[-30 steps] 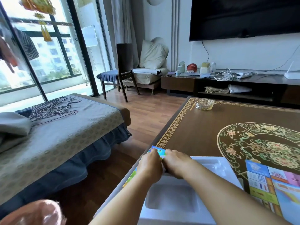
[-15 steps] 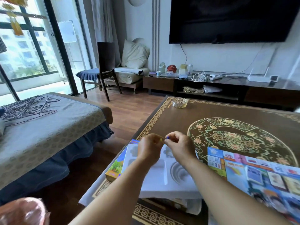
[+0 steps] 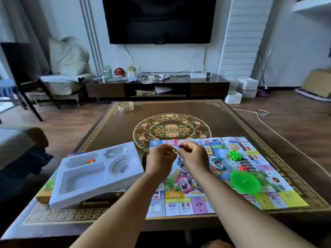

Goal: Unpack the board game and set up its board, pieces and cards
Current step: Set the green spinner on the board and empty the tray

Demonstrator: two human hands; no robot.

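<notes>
Left hand (image 3: pixel 162 156) pinches yellow piece (image 3: pixel 174 150) | right hand (image 3: pixel 192 154) pinches blue piece (image 3: pixel 179 145)

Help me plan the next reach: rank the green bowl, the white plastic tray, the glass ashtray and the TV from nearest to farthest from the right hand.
From the right hand:
1. Green bowl, on the board to its right.
2. White plastic tray, to the left, atop the box.
3. Glass ashtray, at the table's far left corner.
4. TV, on the far wall.
</notes>
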